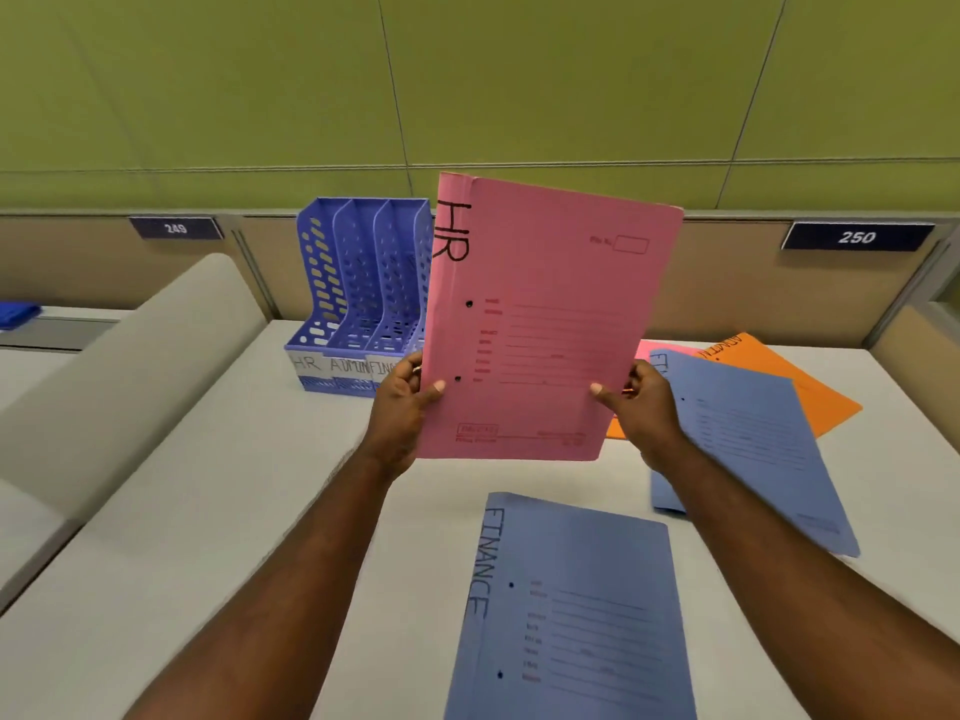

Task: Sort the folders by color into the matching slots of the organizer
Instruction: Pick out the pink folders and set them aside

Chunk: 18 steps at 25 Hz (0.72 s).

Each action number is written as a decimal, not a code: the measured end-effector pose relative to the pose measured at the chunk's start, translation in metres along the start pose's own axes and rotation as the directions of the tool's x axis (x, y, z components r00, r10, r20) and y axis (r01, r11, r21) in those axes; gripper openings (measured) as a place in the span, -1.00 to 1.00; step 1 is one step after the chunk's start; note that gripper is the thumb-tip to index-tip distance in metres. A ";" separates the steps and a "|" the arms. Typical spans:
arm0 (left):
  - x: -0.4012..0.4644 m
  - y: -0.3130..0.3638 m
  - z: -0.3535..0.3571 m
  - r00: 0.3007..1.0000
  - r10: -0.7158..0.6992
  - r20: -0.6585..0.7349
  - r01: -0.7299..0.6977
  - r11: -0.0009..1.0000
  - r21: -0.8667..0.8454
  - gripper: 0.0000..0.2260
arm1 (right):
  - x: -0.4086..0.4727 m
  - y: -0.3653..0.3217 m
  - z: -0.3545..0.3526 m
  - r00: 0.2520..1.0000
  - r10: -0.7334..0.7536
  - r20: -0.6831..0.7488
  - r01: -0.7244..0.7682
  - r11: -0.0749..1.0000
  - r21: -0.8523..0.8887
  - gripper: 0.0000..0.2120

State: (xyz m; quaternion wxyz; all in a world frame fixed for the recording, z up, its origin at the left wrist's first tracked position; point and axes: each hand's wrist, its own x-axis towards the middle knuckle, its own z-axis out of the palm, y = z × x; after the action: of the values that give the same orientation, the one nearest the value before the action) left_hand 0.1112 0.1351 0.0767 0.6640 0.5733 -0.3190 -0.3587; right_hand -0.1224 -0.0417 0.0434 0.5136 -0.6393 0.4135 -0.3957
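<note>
A pink folder [550,314] marked HR stands upright in the air above the desk. My left hand [402,413] grips its lower left edge and my right hand [641,407] grips its lower right edge. Behind it on the left stands the blue slotted organizer [358,283], with front labels HR, ADMIN and a partly hidden third. A blue folder [576,615] marked FINANCE lies flat in front of me. Another blue folder [753,439] lies to the right, over an orange folder [779,376] and the corner of another pink folder [662,349].
The grey desk [208,511] ends at a tan partition with number plates 249 [175,228] and 250 [857,236]. A raised grey divider [130,376] runs along the desk's left side. A small blue object [18,313] lies on the neighbouring desk.
</note>
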 end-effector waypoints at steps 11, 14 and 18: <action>-0.095 0.012 -0.212 0.980 0.058 -0.192 -0.014 0.975 0.221 -0.62 | -0.133 -0.002 0.202 0.965 0.110 0.239 -0.118 0.993 0.018 -0.75; -0.105 0.000 -0.253 0.957 0.026 -0.288 0.053 0.963 0.265 -0.60 | -0.159 0.008 0.242 0.944 0.181 0.277 -0.183 0.983 -0.021 -0.77; -0.118 -0.013 -0.293 0.898 -0.029 -0.439 0.195 0.922 0.336 -0.56 | -0.188 0.019 0.289 0.916 0.298 0.270 -0.289 0.955 -0.073 -0.58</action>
State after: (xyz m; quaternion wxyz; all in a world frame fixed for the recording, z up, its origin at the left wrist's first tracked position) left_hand 0.2913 0.3893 0.0211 0.5746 0.7704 -0.1943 -0.1963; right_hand 0.0791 0.2272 -0.0363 0.6097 -0.6273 0.4346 -0.2140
